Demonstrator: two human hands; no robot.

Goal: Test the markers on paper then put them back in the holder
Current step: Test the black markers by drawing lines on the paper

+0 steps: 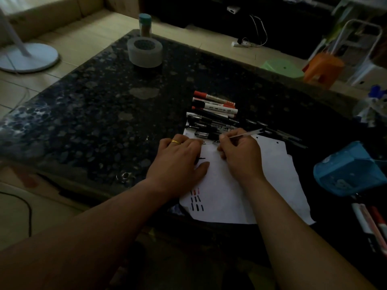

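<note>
At the far end of the white paper (251, 197), the right hand (240, 158) pinches a thin clear pen (247, 134). The left hand (178, 162) lies flat beside it, fingers straight, pressing the sheet and partly covering a black stroke. Just beyond the knuckles, red and black markers (214, 107) lie in a row. The blue holder (347, 172) sits to the right, and a grey tape roll (145, 52) stands far left.

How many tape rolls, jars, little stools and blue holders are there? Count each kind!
Grey tape roll: 1
Clear jar with teal lid: 1
Small stools: 2, a green plastic stool and an orange plastic stool
Blue plastic holder: 1
Total: 5
</note>
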